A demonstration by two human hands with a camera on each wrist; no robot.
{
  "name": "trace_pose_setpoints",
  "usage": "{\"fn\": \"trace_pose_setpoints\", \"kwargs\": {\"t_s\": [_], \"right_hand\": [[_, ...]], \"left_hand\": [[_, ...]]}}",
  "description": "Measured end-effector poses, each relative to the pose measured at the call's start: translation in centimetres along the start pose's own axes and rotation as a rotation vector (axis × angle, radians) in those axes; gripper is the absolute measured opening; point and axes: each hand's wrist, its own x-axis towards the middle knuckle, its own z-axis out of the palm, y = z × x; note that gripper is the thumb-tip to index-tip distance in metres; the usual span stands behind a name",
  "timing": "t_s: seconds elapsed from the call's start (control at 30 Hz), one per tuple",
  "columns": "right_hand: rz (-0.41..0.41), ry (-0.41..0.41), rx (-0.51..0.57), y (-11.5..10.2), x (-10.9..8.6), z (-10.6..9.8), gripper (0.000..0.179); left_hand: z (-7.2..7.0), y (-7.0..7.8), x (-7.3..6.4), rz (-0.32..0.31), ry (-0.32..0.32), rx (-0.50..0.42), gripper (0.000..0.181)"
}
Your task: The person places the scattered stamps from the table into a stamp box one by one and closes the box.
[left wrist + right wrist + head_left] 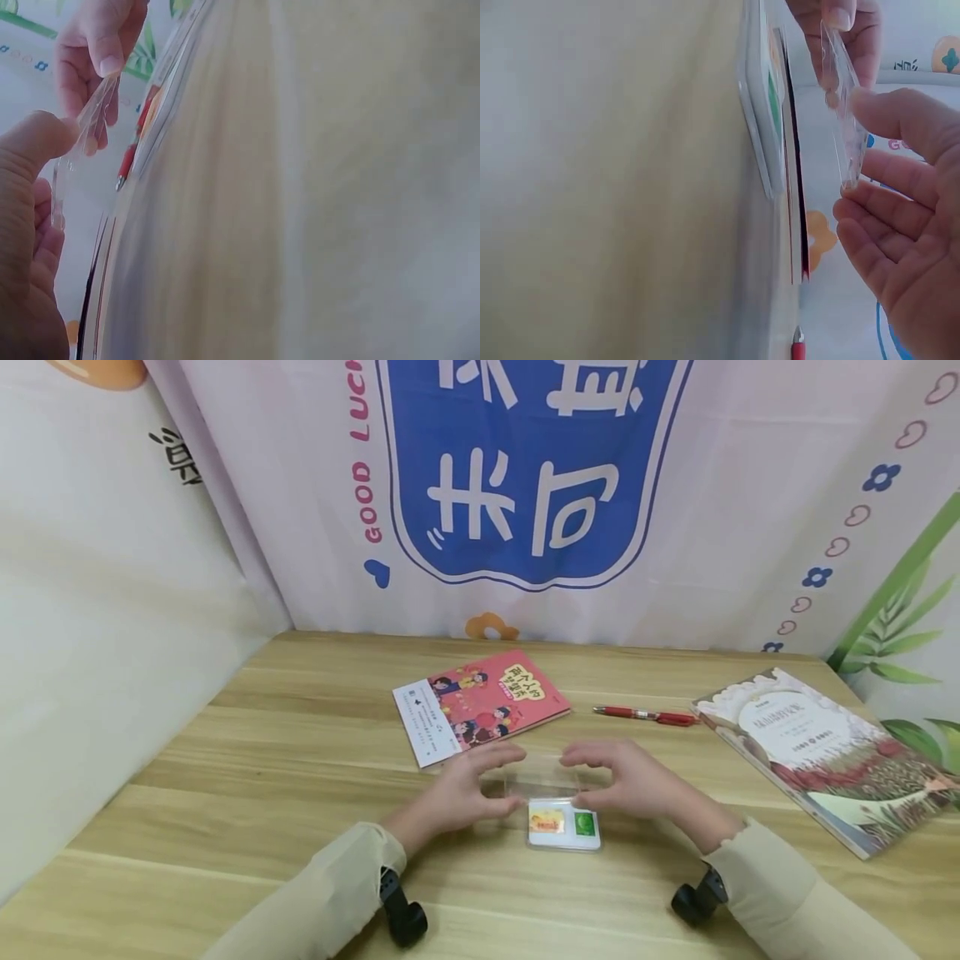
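Both hands pinch a clear plastic lid [543,777] by its opposite ends and hold it up off the table. The left hand [465,787] has thumb and fingertips at its left end, the right hand [630,781] at its right end. In the right wrist view the thin lid [846,120] stands tilted between the two hands. Just below it, in the head view, a shallow white case [564,840] lies flat on the table. Inside are a yellow-orange piece [547,821] on the left and a small green piece [585,824] on the right.
A red picture book [491,697] lies beyond the hands. A red pen [645,716] is right of it, its end close to a larger illustrated book [825,752] on the right. The wooden table [225,793] ends at a printed cloth backdrop [315,602].
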Motion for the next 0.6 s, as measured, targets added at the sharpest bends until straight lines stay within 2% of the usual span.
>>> {"fn": "trace_pose_setpoints", "kwargs": {"t_s": [0.37,0.6], "right_hand": [[-0.013,0.067,0.049,0.2,-2.4,0.8,0.045],[0.029,0.077,0.108,0.3,-3.6,1.5,0.048]], "left_hand": [[0.7,1.3,-0.5,0.005,-0.077,-0.024,0.057],[1.4,1.6,-0.9,-0.005,-0.114,-0.046,0.058]]}}
